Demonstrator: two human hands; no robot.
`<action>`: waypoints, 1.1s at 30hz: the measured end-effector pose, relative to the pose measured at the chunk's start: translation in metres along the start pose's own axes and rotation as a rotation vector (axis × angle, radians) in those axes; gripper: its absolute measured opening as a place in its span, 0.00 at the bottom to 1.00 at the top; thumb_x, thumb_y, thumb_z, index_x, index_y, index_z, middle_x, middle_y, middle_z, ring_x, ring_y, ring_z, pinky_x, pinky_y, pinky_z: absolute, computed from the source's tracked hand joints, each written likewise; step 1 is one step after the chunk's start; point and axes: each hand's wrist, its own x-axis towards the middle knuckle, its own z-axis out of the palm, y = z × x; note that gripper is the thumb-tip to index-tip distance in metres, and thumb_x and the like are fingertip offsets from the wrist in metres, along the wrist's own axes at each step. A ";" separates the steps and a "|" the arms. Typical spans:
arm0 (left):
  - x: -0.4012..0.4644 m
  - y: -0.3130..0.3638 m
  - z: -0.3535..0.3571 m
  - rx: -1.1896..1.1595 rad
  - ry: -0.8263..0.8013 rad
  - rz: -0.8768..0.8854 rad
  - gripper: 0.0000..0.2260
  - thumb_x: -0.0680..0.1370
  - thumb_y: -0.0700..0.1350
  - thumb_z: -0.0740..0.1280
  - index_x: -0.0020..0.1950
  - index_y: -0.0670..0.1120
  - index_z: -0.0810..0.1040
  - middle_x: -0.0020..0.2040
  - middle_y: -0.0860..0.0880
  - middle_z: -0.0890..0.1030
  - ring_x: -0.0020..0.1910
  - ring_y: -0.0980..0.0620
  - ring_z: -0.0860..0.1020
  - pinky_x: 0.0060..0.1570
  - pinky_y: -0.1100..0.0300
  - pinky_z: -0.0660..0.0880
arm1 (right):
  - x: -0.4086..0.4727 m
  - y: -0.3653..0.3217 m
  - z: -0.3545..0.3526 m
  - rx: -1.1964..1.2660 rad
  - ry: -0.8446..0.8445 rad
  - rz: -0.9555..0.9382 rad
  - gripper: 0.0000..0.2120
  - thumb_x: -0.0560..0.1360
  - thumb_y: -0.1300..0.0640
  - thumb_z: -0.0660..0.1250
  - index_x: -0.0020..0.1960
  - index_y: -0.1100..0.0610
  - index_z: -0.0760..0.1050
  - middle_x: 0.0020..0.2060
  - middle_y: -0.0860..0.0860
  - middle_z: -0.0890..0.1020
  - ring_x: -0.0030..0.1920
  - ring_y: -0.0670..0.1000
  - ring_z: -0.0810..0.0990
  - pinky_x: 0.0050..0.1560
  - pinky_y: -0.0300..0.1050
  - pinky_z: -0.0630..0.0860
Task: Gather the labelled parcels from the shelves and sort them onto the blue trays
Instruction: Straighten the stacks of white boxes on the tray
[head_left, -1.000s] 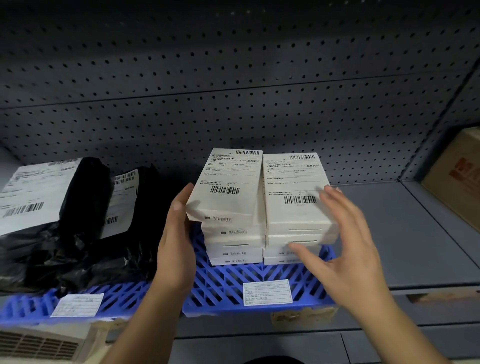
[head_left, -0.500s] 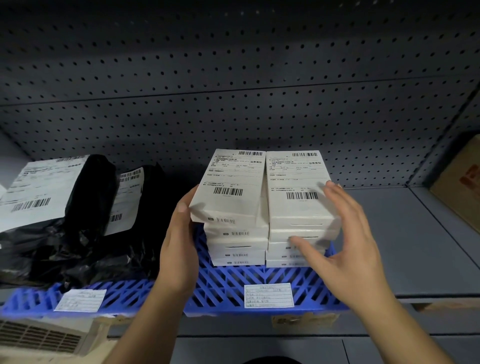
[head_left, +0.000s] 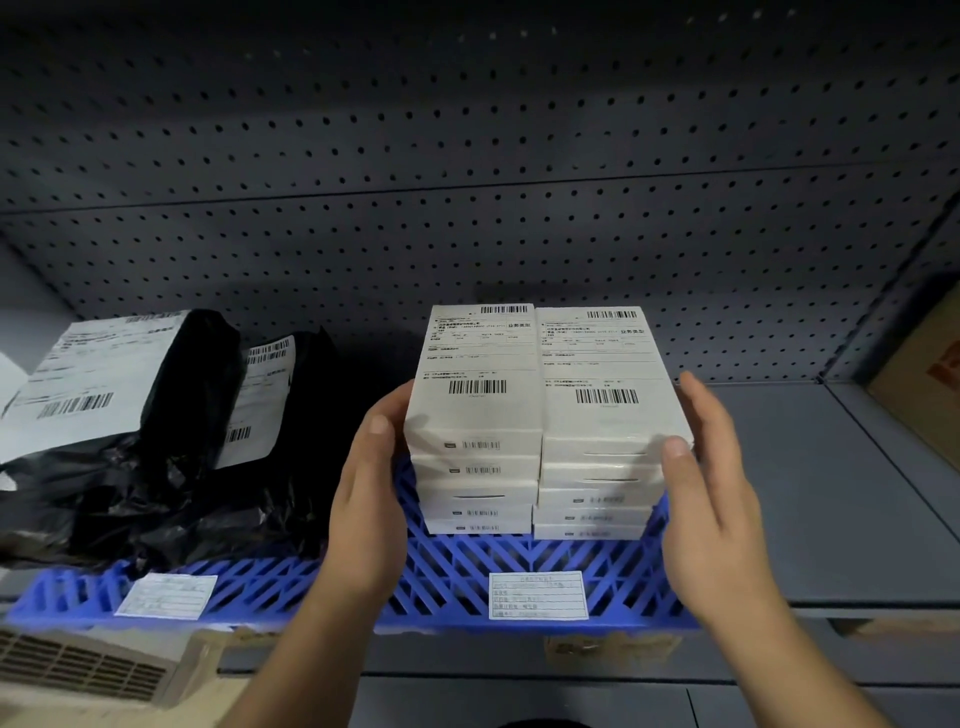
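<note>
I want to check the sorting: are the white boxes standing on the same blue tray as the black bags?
No, the white boxes stand on the right blue tray, and the black bags lie on a separate left blue tray.

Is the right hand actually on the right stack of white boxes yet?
Touching. The head view shows the right hand with its thumb pressed on the front corner of the top box in the right stack of white boxes, fingers along its side.

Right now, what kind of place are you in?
Probably a parcel storeroom or warehouse. Grey pegboard shelving holds blue trays with stacked white boxes and black mailing bags, all bearing barcode shipping labels.
</note>
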 end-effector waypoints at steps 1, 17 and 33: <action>0.000 0.000 0.000 0.000 0.002 -0.002 0.22 0.85 0.59 0.50 0.72 0.56 0.76 0.70 0.52 0.79 0.71 0.49 0.75 0.71 0.39 0.68 | 0.000 -0.002 0.000 0.003 -0.005 0.005 0.23 0.81 0.42 0.54 0.76 0.37 0.60 0.69 0.27 0.70 0.70 0.34 0.69 0.64 0.31 0.66; -0.005 0.005 0.002 0.047 0.007 0.027 0.24 0.83 0.62 0.51 0.73 0.54 0.73 0.71 0.51 0.78 0.71 0.48 0.74 0.71 0.38 0.68 | 0.004 -0.007 0.000 0.044 -0.025 0.059 0.26 0.80 0.43 0.55 0.78 0.41 0.61 0.67 0.30 0.74 0.68 0.36 0.72 0.64 0.35 0.68; -0.011 0.000 -0.008 0.027 -0.024 -0.006 0.24 0.84 0.61 0.53 0.74 0.53 0.73 0.71 0.50 0.77 0.72 0.47 0.74 0.71 0.39 0.68 | -0.007 -0.011 0.000 0.003 -0.010 0.058 0.27 0.80 0.40 0.55 0.78 0.41 0.60 0.68 0.31 0.74 0.69 0.36 0.71 0.63 0.34 0.67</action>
